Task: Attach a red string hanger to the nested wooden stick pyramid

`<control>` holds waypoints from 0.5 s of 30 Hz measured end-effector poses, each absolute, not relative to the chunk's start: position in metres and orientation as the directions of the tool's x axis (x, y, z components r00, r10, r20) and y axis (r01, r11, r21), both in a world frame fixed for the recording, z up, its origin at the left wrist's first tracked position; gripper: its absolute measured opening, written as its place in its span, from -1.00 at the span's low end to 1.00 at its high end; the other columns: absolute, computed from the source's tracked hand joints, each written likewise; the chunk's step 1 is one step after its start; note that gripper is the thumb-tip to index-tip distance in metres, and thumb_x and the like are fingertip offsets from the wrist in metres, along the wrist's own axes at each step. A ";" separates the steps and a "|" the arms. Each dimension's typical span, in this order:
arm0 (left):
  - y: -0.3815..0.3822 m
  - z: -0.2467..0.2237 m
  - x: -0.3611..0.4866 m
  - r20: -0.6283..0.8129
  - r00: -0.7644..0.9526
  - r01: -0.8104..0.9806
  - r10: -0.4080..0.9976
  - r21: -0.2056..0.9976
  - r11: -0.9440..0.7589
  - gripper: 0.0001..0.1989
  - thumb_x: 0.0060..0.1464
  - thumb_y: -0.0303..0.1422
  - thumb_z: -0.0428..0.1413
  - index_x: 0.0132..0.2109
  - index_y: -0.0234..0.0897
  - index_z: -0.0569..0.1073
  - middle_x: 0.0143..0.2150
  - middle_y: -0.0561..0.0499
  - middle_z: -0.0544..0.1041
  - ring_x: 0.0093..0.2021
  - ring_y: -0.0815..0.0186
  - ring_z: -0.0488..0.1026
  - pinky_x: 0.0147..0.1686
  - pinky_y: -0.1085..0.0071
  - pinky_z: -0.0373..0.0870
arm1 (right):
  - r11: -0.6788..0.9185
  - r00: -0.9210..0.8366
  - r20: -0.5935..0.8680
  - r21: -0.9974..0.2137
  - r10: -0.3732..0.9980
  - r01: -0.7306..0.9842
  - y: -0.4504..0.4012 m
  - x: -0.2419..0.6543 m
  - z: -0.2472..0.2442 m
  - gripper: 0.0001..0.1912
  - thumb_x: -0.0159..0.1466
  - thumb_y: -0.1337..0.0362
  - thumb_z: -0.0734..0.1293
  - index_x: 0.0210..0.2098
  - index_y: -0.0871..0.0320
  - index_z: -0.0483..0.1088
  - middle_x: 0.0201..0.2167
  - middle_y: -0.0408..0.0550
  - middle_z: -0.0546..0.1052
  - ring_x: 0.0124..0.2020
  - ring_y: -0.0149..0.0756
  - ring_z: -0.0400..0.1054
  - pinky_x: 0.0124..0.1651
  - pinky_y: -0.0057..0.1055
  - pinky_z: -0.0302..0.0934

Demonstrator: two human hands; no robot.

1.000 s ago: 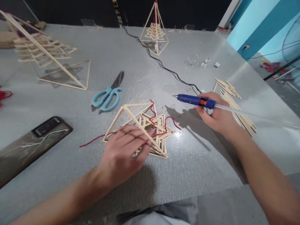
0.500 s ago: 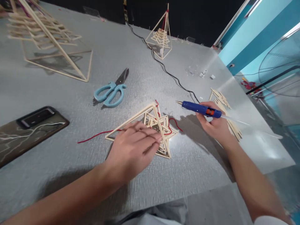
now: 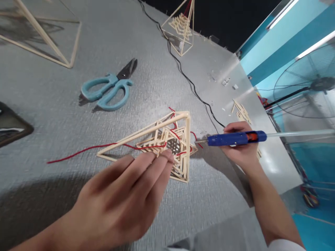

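Note:
My right hand [image 3: 244, 155] grips a blue glue gun [image 3: 226, 139], its metal tip pointing left, close to the right side of a wooden stick frame [image 3: 187, 150]. A pale glue stick [image 3: 295, 133] juts from the gun's rear. The frame lies on its side on the table, with nested stick shapes inside it. My left hand [image 3: 125, 195] is closed, fingers pressed together, with the fingertips on the inner sticks; its thumb is hidden. Red thread [image 3: 83, 150] runs through the frame and trails out to the left.
Blue-handled scissors [image 3: 112, 90] lie beyond the frame. A finished-looking stick pyramid [image 3: 180, 31] stands at the back, another frame [image 3: 70, 64] at upper left. A black cord [image 3: 192, 85] crosses the table. Loose sticks [image 3: 242, 111] lie right, a phone [image 3: 15, 125] left, a fan [image 3: 314, 83] beyond.
The view has moved closer. The wooden frame has turned and tilted under my left hand, and the glue gun's tip has come nearer to its right side.

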State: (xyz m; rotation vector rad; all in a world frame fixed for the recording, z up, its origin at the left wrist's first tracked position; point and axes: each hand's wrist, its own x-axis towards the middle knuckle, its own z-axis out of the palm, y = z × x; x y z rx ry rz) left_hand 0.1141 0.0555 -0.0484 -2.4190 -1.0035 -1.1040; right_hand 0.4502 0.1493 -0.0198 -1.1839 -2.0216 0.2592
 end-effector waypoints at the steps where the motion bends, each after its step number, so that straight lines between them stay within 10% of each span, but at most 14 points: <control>1: 0.055 -0.049 0.115 0.751 0.458 0.703 0.475 0.021 -0.711 -0.74 0.42 -0.51 0.12 0.14 -0.30 0.61 0.16 -0.05 0.72 0.08 0.18 0.68 -0.04 0.20 0.64 | 0.546 -0.277 0.504 -0.529 0.818 0.650 0.147 0.449 -0.019 -0.63 0.12 0.35 0.58 -0.12 0.02 0.49 -0.28 -0.19 0.54 -0.40 -0.34 0.41 -0.33 -0.36 0.35; 15: 0.057 -0.050 0.121 0.750 0.448 0.698 0.488 0.047 -0.714 -0.67 0.37 -0.54 0.07 0.16 -0.32 0.60 0.18 -0.07 0.70 0.13 0.11 0.65 0.00 0.15 0.64 | 0.503 -0.286 0.449 -0.499 0.846 0.706 0.130 0.443 -0.016 -0.38 0.12 0.33 0.58 0.13 -0.05 0.40 -0.19 -0.16 0.51 -0.32 -0.27 0.45 -0.26 -0.30 0.38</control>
